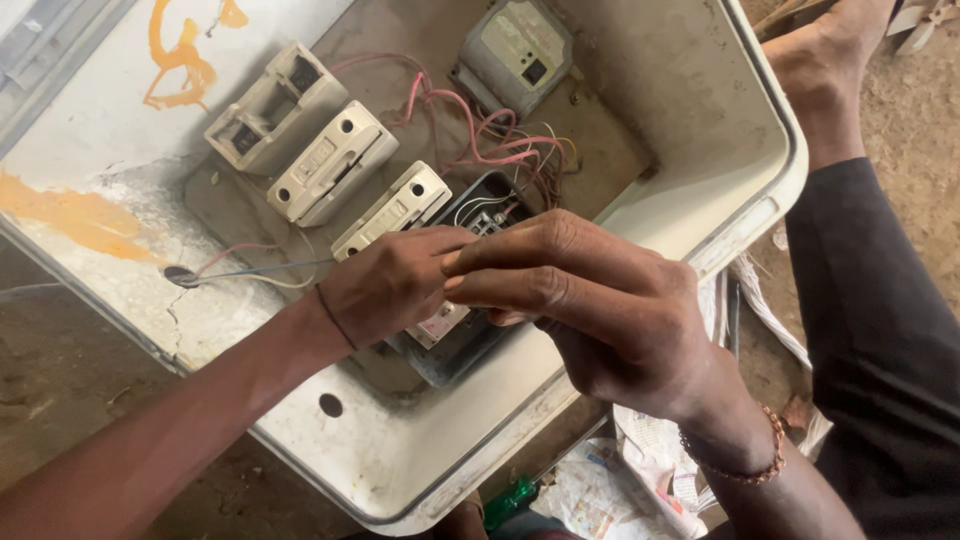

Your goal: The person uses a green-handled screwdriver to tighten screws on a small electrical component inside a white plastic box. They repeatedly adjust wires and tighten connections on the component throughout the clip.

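A shallow white enclosure box (730,130), scuffed and smeared with orange paint on its left flange, lay open on the dirt floor (60,370). Both hands met near its middle, over a dark open-topped switch unit (480,205) mounted on the grey backplate. The left hand (385,285), coming in from the near left with a thin dark band at the wrist, had its fingers curled together around the near end of a cream fuse carrier (395,210) and the small parts beneath it; exactly what they pinched was hidden by the other hand. The right hand (590,305), reaching from the near right with a beaded bracelet (745,465) on its wrist, laid its long fingers (520,260) close together across the left hand's fingertips, pressing at the same spot over the dark unit; whether they clamped anything could not be told.

Farther left in the box sat two more cream fuse carriers (330,165), one with its cover open. A grey meter-like module (515,50) sat at the far side, and a tangle of pink and red wires (480,135) ran from it down into the dark unit. A grey cable (250,270) entered through a hole at the left wall. Crumpled newspaper (640,470) and a green-handled screwdriver (510,498) lay on the ground near the box's near edge. A bare foot (830,60) rested beyond the far right corner.
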